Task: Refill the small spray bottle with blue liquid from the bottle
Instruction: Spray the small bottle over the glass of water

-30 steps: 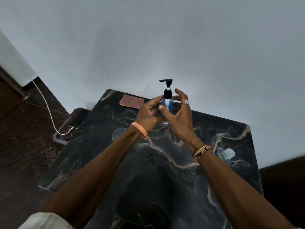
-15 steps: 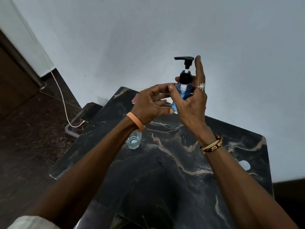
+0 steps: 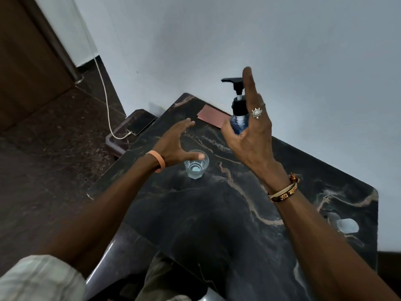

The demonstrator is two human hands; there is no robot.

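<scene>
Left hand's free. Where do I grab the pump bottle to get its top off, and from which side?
Probably the black collar below the nozzle, from the left: the right hand holds the pump bottle by its blue body and its fingers cover the right side, while the collar's left face is bare. The left hand is open nearby.

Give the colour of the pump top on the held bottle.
Black. The pump top of the bottle shows best in the head view.

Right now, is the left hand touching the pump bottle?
Apart. Head view: tabletop shows between left hand and pump bottle, which the right hand holds.
</scene>
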